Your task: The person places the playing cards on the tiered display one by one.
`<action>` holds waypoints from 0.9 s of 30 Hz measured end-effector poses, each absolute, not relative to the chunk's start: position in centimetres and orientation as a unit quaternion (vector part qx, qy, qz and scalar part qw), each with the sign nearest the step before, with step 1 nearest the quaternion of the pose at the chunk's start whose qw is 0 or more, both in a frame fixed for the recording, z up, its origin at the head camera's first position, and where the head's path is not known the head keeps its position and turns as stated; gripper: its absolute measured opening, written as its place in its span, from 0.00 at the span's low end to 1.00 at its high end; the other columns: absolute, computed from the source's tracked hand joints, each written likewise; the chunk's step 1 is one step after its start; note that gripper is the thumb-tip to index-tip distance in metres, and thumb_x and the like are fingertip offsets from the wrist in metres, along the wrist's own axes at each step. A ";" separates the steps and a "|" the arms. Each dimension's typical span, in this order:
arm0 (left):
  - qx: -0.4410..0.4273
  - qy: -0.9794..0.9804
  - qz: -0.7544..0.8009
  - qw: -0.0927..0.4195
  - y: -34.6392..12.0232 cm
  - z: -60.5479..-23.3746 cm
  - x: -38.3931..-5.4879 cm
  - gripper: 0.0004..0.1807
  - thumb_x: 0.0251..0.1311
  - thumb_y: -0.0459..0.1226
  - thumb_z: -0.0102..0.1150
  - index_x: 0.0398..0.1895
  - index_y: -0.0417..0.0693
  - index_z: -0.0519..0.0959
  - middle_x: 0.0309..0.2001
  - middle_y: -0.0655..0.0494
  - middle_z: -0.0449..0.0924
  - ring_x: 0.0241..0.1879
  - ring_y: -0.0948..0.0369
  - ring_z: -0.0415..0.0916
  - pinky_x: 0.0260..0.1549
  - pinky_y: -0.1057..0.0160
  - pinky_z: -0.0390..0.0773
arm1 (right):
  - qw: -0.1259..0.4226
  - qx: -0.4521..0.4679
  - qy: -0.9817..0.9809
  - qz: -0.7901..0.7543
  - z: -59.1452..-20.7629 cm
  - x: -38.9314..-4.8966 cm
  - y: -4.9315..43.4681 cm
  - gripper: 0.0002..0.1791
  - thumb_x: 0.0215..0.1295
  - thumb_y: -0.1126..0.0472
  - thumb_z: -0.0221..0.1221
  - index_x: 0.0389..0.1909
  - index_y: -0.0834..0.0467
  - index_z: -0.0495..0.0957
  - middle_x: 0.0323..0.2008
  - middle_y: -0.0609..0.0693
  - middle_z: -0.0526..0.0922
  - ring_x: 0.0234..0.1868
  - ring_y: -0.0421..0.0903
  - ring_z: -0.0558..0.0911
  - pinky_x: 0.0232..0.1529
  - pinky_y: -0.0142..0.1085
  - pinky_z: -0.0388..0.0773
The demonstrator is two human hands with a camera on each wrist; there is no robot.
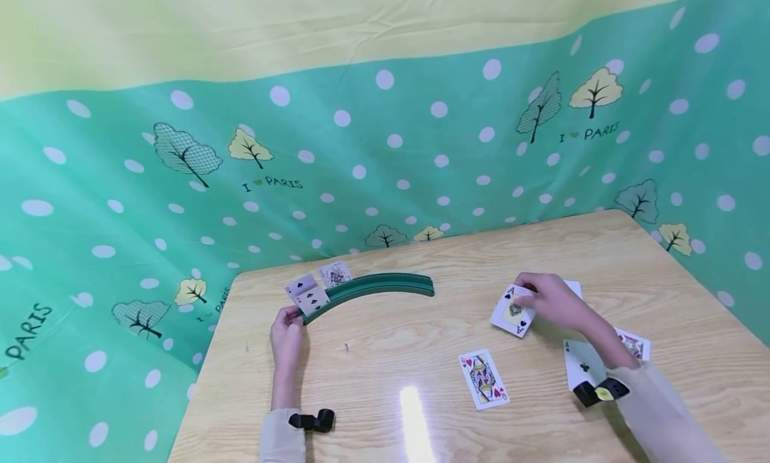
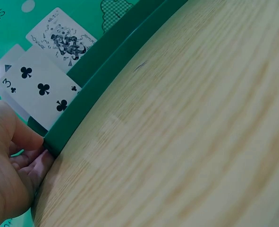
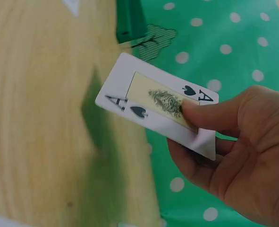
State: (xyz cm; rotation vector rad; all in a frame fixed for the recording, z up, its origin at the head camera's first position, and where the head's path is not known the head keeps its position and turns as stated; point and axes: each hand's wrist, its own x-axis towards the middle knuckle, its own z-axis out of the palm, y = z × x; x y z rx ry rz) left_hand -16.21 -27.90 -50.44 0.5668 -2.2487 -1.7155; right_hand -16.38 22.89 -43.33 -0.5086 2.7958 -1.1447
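Note:
My right hand (image 1: 550, 301) pinches an ace of spades (image 3: 153, 97) between thumb and fingers, face up over the right part of the table. At the left, my left hand (image 1: 287, 339) pinches the near end of a curved green card holder (image 1: 385, 284); its thumb (image 2: 28, 137) and fingers meet at that end in the left wrist view. Standing in the holder are a three of clubs (image 2: 40, 87), a two of spades (image 2: 4, 71) partly hidden behind it, and a joker (image 2: 61, 40) further along.
A queen of hearts (image 1: 484, 379) lies face up on the wooden table (image 1: 385, 376). Under the right forearm lie an ace of clubs (image 1: 583, 365) and a partly covered face card (image 1: 634, 344). Another card (image 1: 573, 288) shows behind the right hand. A green patterned cloth (image 1: 361, 142) hangs behind.

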 end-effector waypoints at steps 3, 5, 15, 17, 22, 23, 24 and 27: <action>0.195 -0.771 -0.593 0.126 -27.9 -50.5 -16.2 0.20 0.68 0.24 0.43 0.61 0.27 0.72 0.59 0.30 0.74 0.57 0.45 0.71 0.49 0.67 0.69 | 0.022 -0.157 0.912 -0.379 -42.8 -16.6 22.6 0.03 0.68 0.68 0.65 0.38 0.61 0.81 0.31 0.47 0.81 0.33 0.45 0.76 0.34 0.35 0.74; 0.195 -0.770 -0.594 0.127 -28.0 -50.5 -16.1 0.20 0.68 0.24 0.43 0.61 0.27 0.72 0.59 0.30 0.74 0.58 0.45 0.71 0.49 0.68 0.69 | 0.013 -0.152 0.910 -0.385 -42.7 -16.8 22.3 0.03 0.67 0.67 0.66 0.38 0.61 0.80 0.31 0.48 0.81 0.34 0.45 0.76 0.34 0.35 0.74; 0.193 -0.776 -0.587 0.129 -28.0 -50.5 -16.2 0.20 0.67 0.24 0.44 0.60 0.26 0.73 0.58 0.29 0.75 0.57 0.44 0.72 0.46 0.71 0.68 | 0.032 -0.141 0.867 -0.477 -41.8 -17.2 20.3 0.06 0.69 0.70 0.63 0.43 0.68 0.78 0.34 0.57 0.82 0.29 0.48 0.83 0.29 0.45 0.85; 0.193 -0.776 -0.587 0.129 -28.0 -50.6 -16.2 0.20 0.67 0.24 0.44 0.60 0.27 0.73 0.58 0.29 0.75 0.57 0.44 0.72 0.46 0.70 0.69 | 0.036 -0.142 0.860 -0.489 -41.7 -17.3 19.8 0.06 0.69 0.70 0.63 0.43 0.68 0.78 0.36 0.58 0.82 0.31 0.49 0.83 0.30 0.45 0.86; 0.194 -0.772 -0.592 0.127 -27.9 -50.6 -16.1 0.20 0.66 0.24 0.44 0.61 0.27 0.73 0.58 0.30 0.74 0.57 0.44 0.72 0.48 0.69 0.69 | 0.037 -0.134 0.845 -0.517 -41.7 -17.7 19.2 0.07 0.67 0.71 0.65 0.42 0.69 0.79 0.36 0.58 0.83 0.34 0.50 0.84 0.34 0.47 0.86; 0.194 -0.771 -0.593 0.128 -27.9 -50.6 -16.2 0.20 0.66 0.24 0.44 0.60 0.27 0.73 0.58 0.30 0.75 0.57 0.44 0.72 0.48 0.69 0.70 | 0.033 -0.134 0.844 -0.519 -41.7 -17.8 19.1 0.07 0.67 0.71 0.65 0.42 0.70 0.80 0.36 0.58 0.83 0.34 0.50 0.85 0.36 0.47 0.86; 0.194 -0.771 -0.593 0.130 -27.9 -50.6 -16.2 0.20 0.66 0.24 0.44 0.60 0.27 0.73 0.58 0.30 0.75 0.57 0.44 0.72 0.48 0.69 0.70 | 0.029 -0.133 0.843 -0.521 -41.7 -17.9 19.0 0.08 0.66 0.72 0.65 0.43 0.71 0.80 0.36 0.58 0.84 0.34 0.50 0.85 0.37 0.47 0.86; 0.193 -0.772 -0.590 0.134 -27.9 -50.6 -16.2 0.20 0.66 0.24 0.44 0.60 0.27 0.73 0.58 0.29 0.75 0.57 0.44 0.72 0.47 0.69 0.69 | 0.011 -0.137 0.842 -0.522 -41.7 -18.1 18.4 0.10 0.65 0.74 0.64 0.46 0.73 0.81 0.37 0.60 0.86 0.35 0.49 0.86 0.39 0.47 0.86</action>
